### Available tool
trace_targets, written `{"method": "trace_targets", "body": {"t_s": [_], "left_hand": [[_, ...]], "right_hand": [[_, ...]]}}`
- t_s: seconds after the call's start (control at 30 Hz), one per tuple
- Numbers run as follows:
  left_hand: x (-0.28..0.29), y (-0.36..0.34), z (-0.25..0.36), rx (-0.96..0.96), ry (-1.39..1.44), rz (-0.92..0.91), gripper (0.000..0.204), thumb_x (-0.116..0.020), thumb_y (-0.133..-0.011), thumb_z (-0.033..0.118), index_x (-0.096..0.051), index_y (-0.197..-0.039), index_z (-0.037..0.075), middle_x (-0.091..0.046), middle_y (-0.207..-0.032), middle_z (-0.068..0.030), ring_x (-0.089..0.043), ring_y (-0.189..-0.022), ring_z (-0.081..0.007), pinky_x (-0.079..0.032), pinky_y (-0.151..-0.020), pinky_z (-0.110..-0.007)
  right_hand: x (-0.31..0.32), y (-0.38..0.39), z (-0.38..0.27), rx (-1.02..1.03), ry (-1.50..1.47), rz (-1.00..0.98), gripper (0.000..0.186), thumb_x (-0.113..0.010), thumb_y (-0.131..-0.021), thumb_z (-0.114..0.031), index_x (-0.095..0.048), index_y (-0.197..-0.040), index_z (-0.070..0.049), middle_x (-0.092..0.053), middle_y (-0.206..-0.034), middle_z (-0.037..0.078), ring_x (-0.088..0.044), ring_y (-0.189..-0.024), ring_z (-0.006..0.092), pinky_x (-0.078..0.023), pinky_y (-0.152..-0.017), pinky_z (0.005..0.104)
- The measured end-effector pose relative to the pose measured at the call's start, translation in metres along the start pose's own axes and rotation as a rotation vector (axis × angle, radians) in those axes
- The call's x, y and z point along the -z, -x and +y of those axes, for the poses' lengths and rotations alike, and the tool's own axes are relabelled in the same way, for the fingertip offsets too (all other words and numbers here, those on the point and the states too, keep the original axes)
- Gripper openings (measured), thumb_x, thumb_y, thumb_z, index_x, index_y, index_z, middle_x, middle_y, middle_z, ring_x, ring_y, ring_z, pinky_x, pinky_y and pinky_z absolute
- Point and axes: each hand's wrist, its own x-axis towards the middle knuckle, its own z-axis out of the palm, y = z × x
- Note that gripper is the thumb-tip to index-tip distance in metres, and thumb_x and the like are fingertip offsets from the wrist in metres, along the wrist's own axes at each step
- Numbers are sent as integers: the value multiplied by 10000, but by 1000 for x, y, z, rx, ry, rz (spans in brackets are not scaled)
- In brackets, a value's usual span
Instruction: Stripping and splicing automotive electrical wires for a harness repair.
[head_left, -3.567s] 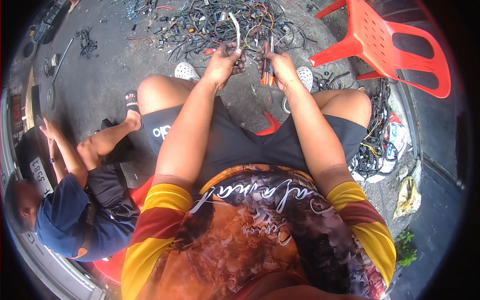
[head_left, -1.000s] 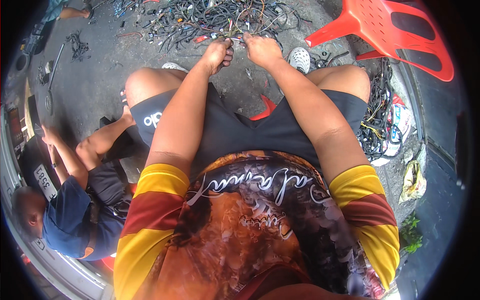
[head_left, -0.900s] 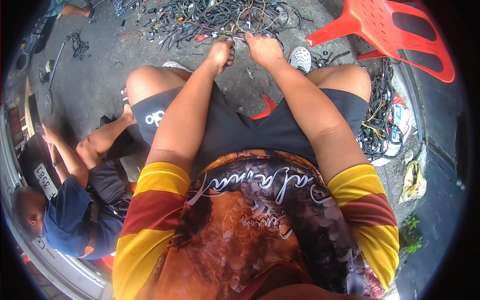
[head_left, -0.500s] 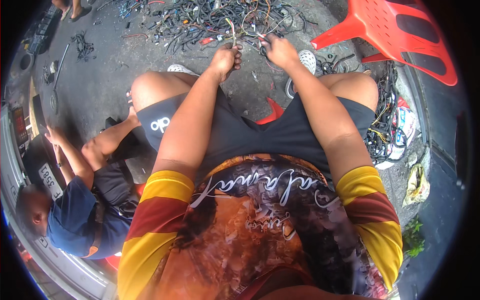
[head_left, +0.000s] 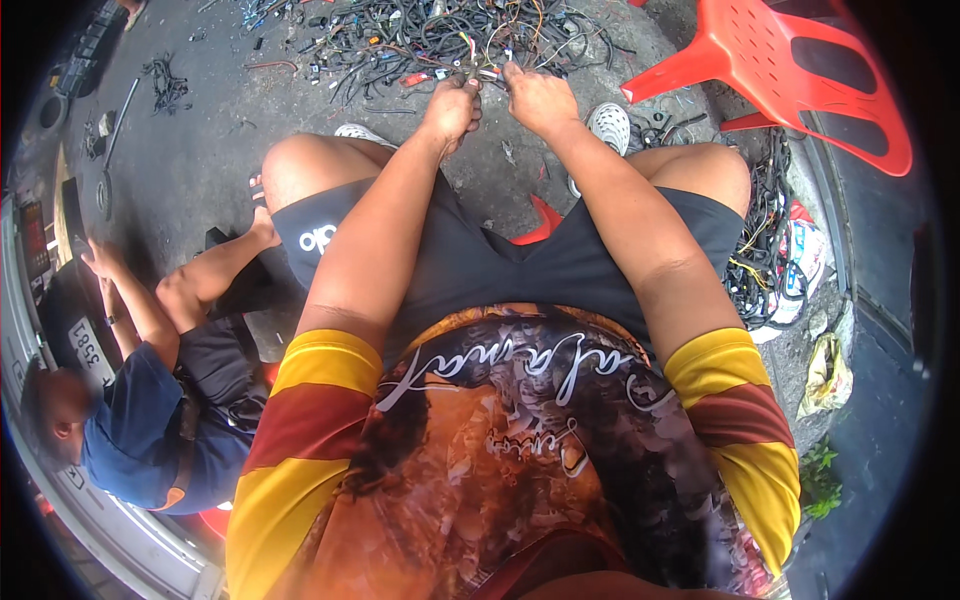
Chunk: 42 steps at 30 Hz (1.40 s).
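Observation:
My left hand is closed around a bundle of thin coloured wires, whose white, red and greenish ends stick up past my fingers. Close beside it, my right hand is closed too, its thumb pointing up toward the wires. What it grips is hidden behind the fingers. Short reddish and white wire pieces show in the narrow gap between both hands. Just beyond lies a tangled heap of cut cables and connectors, mostly black, on the ground.
A red plastic chair stands at the upper right. More cables lie beside a white sack and a yellowish bag. At the left, a person in a dark blue shirt sits near a vehicle. A long rod lies on the ground.
My right hand has moved slightly left and up, closer to my left hand. My left hand has tipped the wire bundle a little and hardly shifted.

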Motion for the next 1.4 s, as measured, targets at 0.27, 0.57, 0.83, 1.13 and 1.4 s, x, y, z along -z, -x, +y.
{"method": "trace_targets", "body": {"t_s": [0.27,0.57,0.83,1.13,1.4], "left_hand": [[1,-11,-10,14,-58,41,132,-444,-955,178,-475,-911,57,-347,-627,39,-319,-506,-70,-244,-430,-236],[29,-54,-40,-166,-541,110,200,-465,-942,205,-544,-963,23,-427,-638,2,-413,-516,-102,-325,-445,-251],[20,-48,-36,-89,-534,60,262,-486,-924,237,-573,-957,-8,-520,-740,-104,-501,-662,-235,-395,-586,-352],[42,-28,-19,153,56,-118,144,-436,-962,199,-478,-841,134,-271,-575,85,-243,-470,-48,-181,-415,-217],[29,-37,-23,97,142,-134,166,-430,-973,210,-476,-851,107,-310,-583,55,-304,-494,-82,-266,-444,-238]], "right_hand": [[-7,-3,-14,-182,-46,-69,331,-441,-840,-119,-508,-1159,-60,-662,-953,184,-662,-857,346,-526,-712,454],[-29,-19,-42,-482,-304,-77,271,-524,-833,-204,-626,-987,-5,-662,-942,228,-662,-856,359,-524,-726,434],[-27,-7,-33,-613,-461,-185,318,-520,-877,-264,-619,-996,14,-673,-920,215,-677,-824,334,-537,-673,431],[-30,-9,-25,-166,-48,17,224,-422,-894,-134,-537,-1072,-60,-671,-863,176,-678,-788,330,-537,-645,449],[-24,-23,-23,-294,-243,1,210,-544,-876,-185,-595,-1013,-34,-660,-766,159,-677,-681,271,-516,-562,399]]}}
